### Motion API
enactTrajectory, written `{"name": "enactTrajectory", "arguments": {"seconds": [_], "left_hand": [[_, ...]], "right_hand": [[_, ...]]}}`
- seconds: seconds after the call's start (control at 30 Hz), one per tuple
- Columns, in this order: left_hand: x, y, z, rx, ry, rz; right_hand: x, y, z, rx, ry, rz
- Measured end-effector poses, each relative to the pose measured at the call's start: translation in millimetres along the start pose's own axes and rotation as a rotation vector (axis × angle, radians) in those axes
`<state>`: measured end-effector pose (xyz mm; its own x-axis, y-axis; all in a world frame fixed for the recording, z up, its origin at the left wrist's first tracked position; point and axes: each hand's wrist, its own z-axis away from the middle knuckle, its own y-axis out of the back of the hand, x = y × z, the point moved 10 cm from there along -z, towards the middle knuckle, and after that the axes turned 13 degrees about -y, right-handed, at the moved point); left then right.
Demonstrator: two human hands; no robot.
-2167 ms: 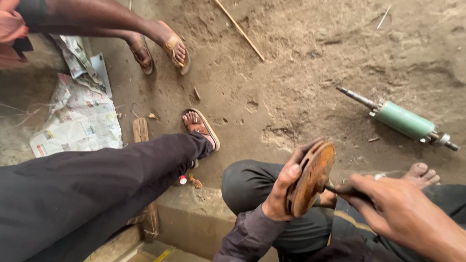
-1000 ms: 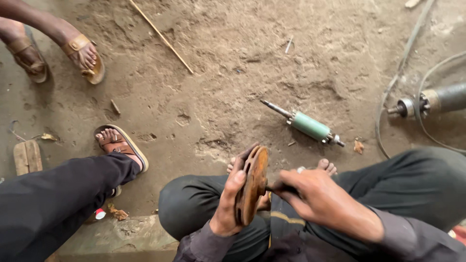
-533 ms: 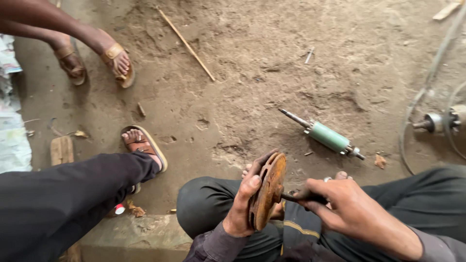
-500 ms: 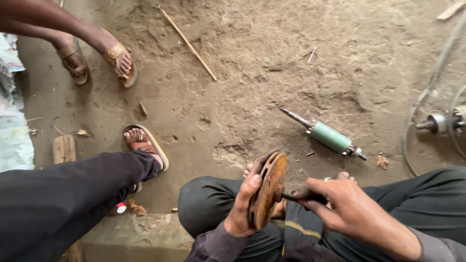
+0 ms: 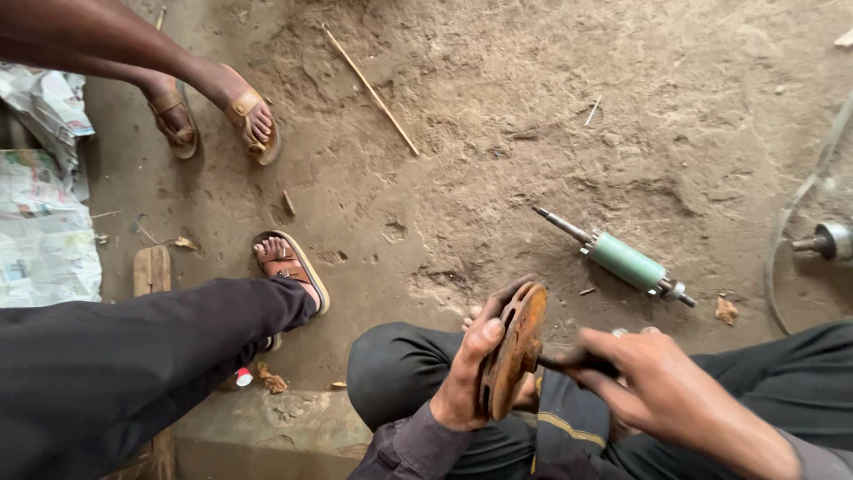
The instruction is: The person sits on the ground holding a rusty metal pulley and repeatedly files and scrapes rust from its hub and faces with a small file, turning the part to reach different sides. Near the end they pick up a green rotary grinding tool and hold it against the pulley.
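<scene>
Crumpled printed white-and-grey newspaper sheets [image 5: 40, 227] lie flat on the dirt floor at the far left edge. I see no packages, signs or screens here.

Everything is placed relative to the disc [image 5: 514, 351], which is held on edge above the knees, low in the view. The left hand [image 5: 469, 373] is set just to its left, touching it; the right hand [image 5: 653, 382] to its right. A cylindrical rotor [image 5: 622, 260] is laid on the ground beyond it, to the right. A sandalled foot [image 5: 289, 267] is found to its left, a stick [image 5: 371, 91] far beyond, and newspaper [image 5: 44, 231] at far left.
</scene>
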<state>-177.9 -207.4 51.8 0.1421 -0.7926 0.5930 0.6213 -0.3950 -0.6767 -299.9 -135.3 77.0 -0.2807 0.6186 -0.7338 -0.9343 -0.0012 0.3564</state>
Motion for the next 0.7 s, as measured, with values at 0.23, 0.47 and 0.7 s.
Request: {"name": "enactTrajectory", "arguments": {"seconds": [0.23,0.47,0.7], "left_hand": [[8,-14,1,-0.069,-0.041,0.055],[18,-14,-3,-0.001,-0.064,-0.056],[14,-16,1,-0.029,-0.031,0.006]], "right_hand": [[-6,3,0,0.021,0.033,0.024],[-15,17,7,0.109,0.153,-0.035],[7,4,-2,-0.07,-0.229,-0.037]]}}
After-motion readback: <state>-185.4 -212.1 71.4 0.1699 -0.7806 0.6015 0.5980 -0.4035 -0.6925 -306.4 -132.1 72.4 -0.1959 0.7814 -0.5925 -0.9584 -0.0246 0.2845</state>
